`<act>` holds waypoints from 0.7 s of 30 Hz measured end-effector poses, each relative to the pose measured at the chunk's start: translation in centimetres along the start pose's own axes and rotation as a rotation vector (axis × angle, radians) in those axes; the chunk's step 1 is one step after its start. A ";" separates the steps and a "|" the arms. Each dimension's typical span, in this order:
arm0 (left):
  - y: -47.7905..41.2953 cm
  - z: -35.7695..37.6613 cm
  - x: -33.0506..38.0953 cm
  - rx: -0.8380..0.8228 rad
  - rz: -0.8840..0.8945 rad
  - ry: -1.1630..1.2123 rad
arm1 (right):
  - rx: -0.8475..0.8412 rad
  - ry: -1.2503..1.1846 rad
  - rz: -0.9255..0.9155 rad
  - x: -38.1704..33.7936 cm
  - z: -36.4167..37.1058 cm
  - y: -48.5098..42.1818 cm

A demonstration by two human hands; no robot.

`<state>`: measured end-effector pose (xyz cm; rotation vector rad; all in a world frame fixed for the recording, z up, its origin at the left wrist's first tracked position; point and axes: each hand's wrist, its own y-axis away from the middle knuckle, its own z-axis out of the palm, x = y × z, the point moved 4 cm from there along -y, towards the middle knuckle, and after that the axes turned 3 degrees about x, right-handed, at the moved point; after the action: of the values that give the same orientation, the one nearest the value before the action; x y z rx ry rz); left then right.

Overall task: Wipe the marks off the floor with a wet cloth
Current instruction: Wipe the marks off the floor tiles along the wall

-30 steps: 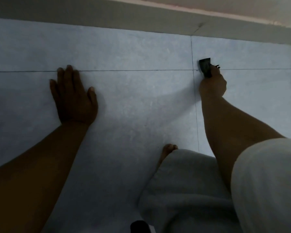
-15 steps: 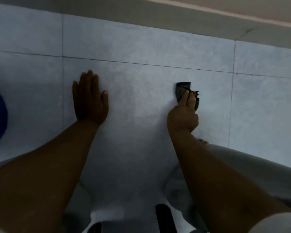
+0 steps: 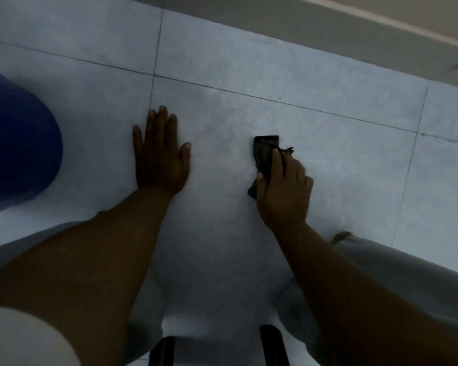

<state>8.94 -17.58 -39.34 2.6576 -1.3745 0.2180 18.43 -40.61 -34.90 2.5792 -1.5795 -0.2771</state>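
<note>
Item: dark cloth (image 3: 264,154) — pressed to the pale tiled floor (image 3: 328,143) under our right hand (image 3: 283,191), whose fingers curl closed over it; its near half is hidden beneath the palm. Our left hand (image 3: 160,154) lies flat on the same tile, fingers spread, gripping nothing. A blue object (image 3: 16,149) at the left edge is cut off — we cannot identify it. Marks on the floor are too faint to make out.

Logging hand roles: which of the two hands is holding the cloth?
The right hand grips the dark cloth against the floor; the left hand lies flat, fingers spread, holding nothing.
</note>
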 end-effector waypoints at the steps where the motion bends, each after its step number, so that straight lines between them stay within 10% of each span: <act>1: 0.0 0.0 0.0 0.017 -0.003 -0.005 | 0.045 -0.003 -0.042 0.7 -0.7 -0.6; 7: 0.0 0.1 -0.1 0.035 0.003 -0.014 | -0.093 -0.047 -0.383 0.1 1.1 -3.5; 21: 0.1 0.2 -0.2 0.023 -0.013 0.000 | -0.063 -0.099 -0.269 -2.2 1.8 -3.4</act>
<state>8.80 -17.51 -39.54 2.6845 -1.3623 0.2340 20.05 -37.04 -37.02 2.7646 -1.2247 -0.4759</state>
